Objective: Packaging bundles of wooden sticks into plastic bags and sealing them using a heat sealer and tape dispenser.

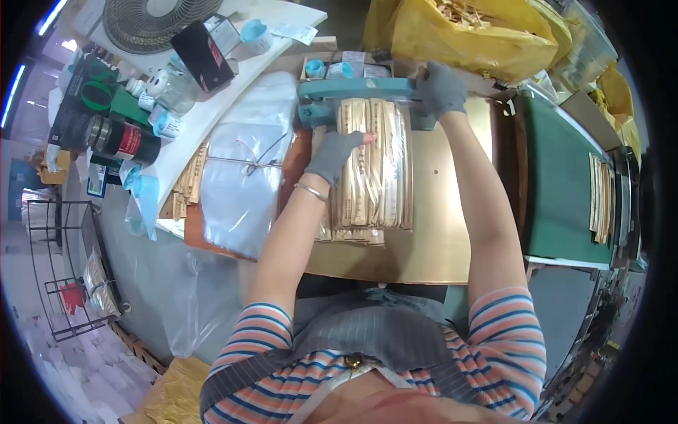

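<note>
A clear plastic bag packed with long, thin tan strips (374, 184) lies upright in front of me, marks printed along the strips. My left hand (335, 155), in a grey glove with the thumb tip bare, grips the bag's left side, thumb across the top. Over the bag's far end runs the teal arm of a bag sealer (360, 88). My right hand (441, 90), also gloved in grey, is closed on the right end of that arm. More strips (357, 237) show under the bag's near end.
A stack of clear plastic bags (244, 177) tied with string lies left. On the white table (212, 120) stand a fan (159, 21), a black flask (123, 138) and tape rolls. A yellow sack (473, 35) is at the back. A green board (565, 184) holding strips is right.
</note>
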`<control>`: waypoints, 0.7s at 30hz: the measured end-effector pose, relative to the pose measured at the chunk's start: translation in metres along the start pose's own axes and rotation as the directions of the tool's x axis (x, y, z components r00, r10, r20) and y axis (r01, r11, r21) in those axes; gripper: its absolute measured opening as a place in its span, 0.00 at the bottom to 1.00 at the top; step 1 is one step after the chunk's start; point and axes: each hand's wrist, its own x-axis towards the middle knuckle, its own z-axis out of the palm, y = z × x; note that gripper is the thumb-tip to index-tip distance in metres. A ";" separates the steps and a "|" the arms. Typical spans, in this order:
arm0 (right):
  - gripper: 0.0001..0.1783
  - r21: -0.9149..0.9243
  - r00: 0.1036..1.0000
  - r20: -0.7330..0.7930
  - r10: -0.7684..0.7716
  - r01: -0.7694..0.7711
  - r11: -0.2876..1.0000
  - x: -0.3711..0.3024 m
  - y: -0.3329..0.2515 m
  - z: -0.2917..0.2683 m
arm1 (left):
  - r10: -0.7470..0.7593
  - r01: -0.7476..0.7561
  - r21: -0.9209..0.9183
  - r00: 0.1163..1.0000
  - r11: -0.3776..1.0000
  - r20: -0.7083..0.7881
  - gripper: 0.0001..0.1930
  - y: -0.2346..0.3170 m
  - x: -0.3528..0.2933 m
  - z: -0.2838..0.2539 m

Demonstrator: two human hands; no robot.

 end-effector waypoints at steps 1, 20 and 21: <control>0.13 0.011 1.000 0.024 0.008 -0.008 1.000 0.004 -0.009 -0.006 | -0.012 0.012 -0.002 0.999 1.000 0.052 0.23 -0.003 0.005 -0.009; 0.47 0.716 0.997 0.054 0.062 -0.082 0.693 -0.149 -0.026 0.033 | 0.196 -0.173 0.422 0.981 0.890 -0.010 0.31 -0.010 -0.015 -0.043; 0.39 0.668 0.890 0.453 0.048 -0.374 0.643 -0.174 -0.064 0.021 | 0.454 -0.170 0.661 0.844 0.731 -0.286 0.29 -0.038 -0.023 -0.074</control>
